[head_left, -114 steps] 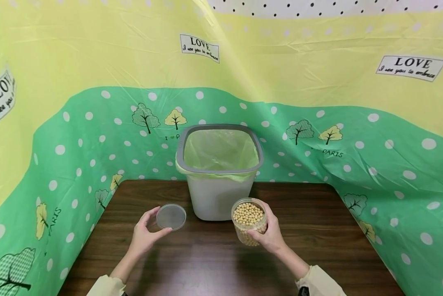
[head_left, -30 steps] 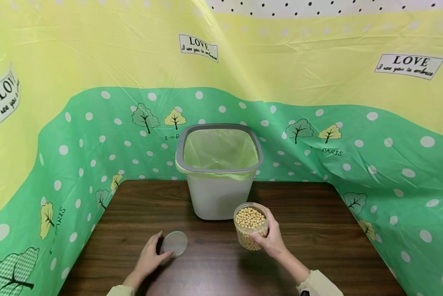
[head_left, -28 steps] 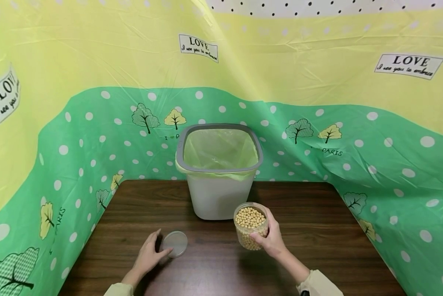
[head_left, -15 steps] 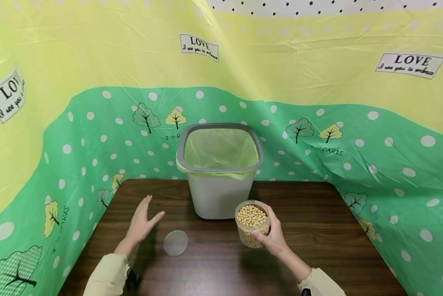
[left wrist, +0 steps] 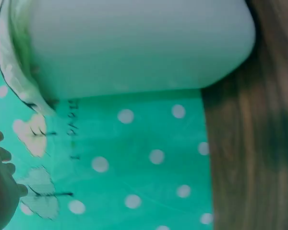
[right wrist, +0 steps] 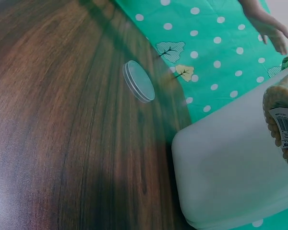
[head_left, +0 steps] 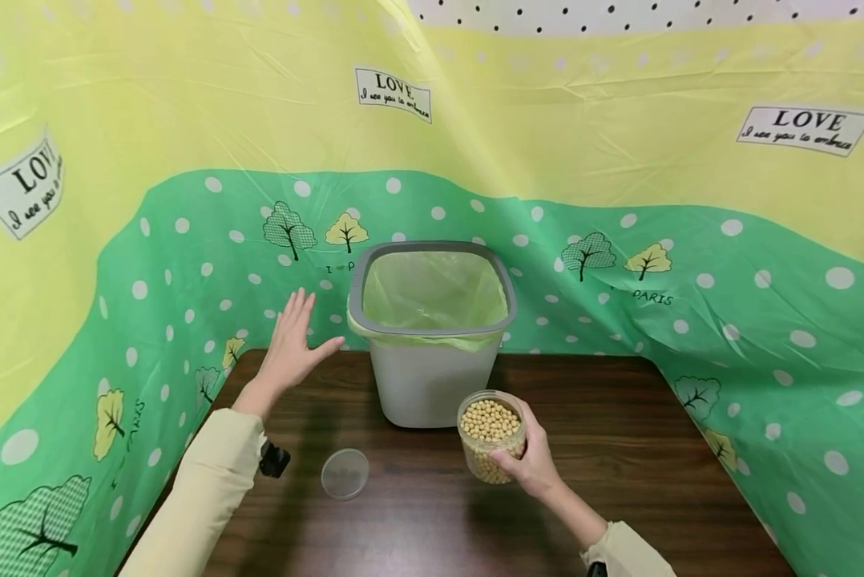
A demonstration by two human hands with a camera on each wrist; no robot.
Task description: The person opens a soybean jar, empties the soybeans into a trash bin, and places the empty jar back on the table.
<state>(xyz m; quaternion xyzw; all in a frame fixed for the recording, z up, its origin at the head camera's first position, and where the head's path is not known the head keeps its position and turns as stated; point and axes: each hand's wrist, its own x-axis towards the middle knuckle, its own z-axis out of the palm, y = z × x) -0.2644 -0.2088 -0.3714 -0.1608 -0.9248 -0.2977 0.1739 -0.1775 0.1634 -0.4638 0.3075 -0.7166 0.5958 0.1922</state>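
Note:
My right hand point(head_left: 527, 453) grips a clear plastic jar point(head_left: 491, 437) from its right side, above the table in front of the bin. Pale round beans, like soybeans, fill the jar, and its top is uncovered. A barcode label shows on the jar's underside point(right wrist: 284, 125) in the right wrist view. My left hand point(head_left: 291, 344) is raised to the left of the bin point(head_left: 432, 377), fingers straight, thumb spread, holding nothing. The clear round lid point(head_left: 345, 474) lies on the table below it. In the left wrist view, only part of the left hand point(left wrist: 4, 184) shows at the edge.
The bin is light grey with a dark grey rim and a green bag lining it. It stands at the back of the dark wooden table point(head_left: 583, 497). A yellow and green patterned curtain point(head_left: 728, 320) hangs around the back and sides.
My left hand has set the lid down on the table, let go of it, and moved up and forward towards the bin's left side. The right hand keeps the jar nearly still.

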